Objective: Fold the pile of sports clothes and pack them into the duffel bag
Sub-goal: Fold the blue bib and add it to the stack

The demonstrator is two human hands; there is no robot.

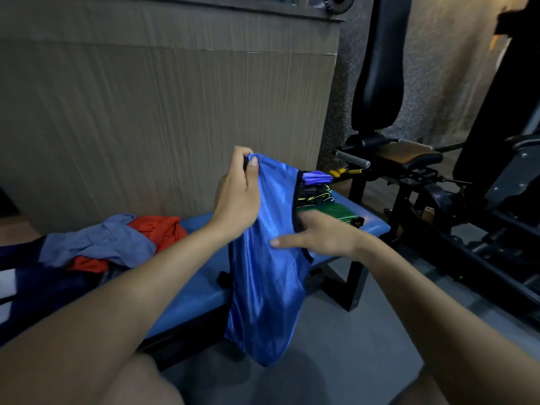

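A shiny blue sleeveless jersey [268, 287] with black trim hangs in front of me above the blue padded bench [195, 290]. My left hand [239, 197] pinches its top edge and holds it up. My right hand [318, 235] grips the jersey's right edge by the black-trimmed armhole, thumb lying across the front, fingers hidden behind the cloth. A loose pile lies on the bench at left: a light blue garment [99, 247], a red one [157, 232] and dark blue clothes [43, 287]. Folded clothes [318, 191] are stacked at the bench's far end. No duffel bag is in view.
A cardboard-covered wall [175, 112] stands behind the bench. Black gym machines [438, 176] with a padded seat fill the right side. Grey floor [350, 346] lies in front of the bench.
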